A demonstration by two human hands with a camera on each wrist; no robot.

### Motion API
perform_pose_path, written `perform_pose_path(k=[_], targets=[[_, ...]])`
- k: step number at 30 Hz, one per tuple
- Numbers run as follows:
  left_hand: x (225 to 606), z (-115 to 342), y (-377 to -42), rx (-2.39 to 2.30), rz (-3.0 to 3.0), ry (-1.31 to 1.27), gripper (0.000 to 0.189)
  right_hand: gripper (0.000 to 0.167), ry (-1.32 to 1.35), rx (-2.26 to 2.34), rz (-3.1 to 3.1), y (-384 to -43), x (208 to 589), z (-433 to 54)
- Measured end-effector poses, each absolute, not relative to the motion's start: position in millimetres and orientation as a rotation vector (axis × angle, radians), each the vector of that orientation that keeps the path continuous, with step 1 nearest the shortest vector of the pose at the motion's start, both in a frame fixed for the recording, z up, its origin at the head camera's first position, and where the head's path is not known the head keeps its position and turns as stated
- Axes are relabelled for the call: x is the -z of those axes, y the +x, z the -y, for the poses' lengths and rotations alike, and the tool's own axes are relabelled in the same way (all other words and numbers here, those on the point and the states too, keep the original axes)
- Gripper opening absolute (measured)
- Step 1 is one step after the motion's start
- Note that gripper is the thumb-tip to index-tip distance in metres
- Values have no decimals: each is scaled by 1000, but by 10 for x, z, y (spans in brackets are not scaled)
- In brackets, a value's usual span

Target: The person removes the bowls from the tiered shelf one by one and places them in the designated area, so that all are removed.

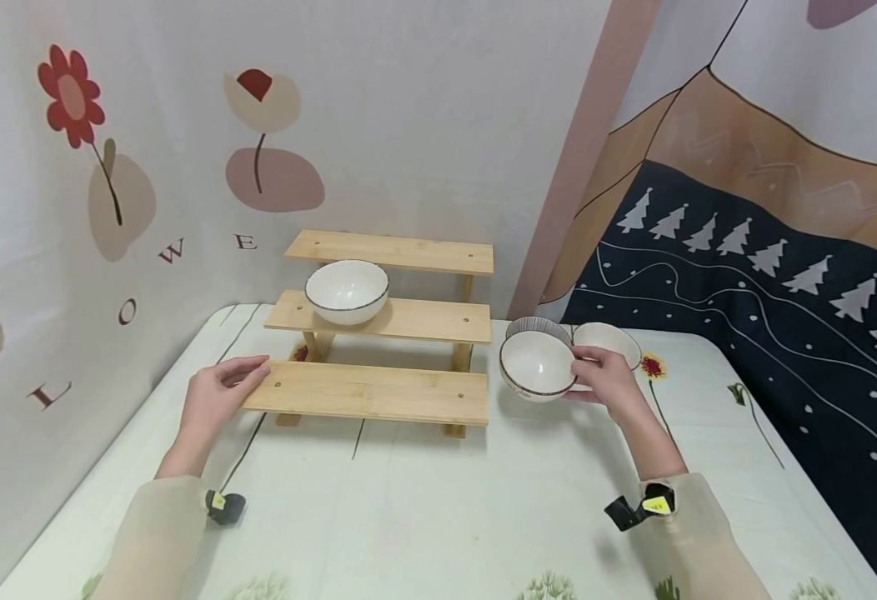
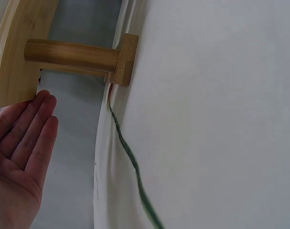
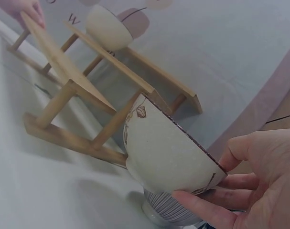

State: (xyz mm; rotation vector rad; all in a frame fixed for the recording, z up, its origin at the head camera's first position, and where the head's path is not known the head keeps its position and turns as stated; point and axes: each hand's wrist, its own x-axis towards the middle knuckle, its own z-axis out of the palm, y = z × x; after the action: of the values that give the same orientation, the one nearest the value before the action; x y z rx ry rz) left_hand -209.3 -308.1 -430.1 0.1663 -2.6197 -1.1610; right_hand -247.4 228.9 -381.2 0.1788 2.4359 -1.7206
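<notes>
My right hand (image 1: 607,383) grips a white bowl (image 1: 536,364) with a dark rim by its right side, thumb at the rim and fingers beneath. The right wrist view shows a brown leaf motif on its outside. Behind it are a grey-striped bowl (image 1: 538,326), partly hidden, and another white bowl (image 1: 613,340). A three-step wooden display stand (image 1: 367,392) stands left of them, and my left hand (image 1: 217,400) holds the left end of its lowest shelf. Its fingers (image 2: 32,136) run nearly straight up to the board in the left wrist view. One white bowl (image 1: 347,292) sits on the middle shelf.
A pale floral cloth (image 1: 408,517) covers the table. Printed fabric (image 1: 438,125) hangs behind and to the left. At the right a dark panel with tree prints (image 1: 769,317) comes down to the table edge.
</notes>
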Motion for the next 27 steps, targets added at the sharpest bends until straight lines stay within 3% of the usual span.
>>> perform_pose_path(k=[27], targets=[[4318,3085,-2100,1160,2617,165,49,55,169,1724,-2397,-2343,3955,-2356]])
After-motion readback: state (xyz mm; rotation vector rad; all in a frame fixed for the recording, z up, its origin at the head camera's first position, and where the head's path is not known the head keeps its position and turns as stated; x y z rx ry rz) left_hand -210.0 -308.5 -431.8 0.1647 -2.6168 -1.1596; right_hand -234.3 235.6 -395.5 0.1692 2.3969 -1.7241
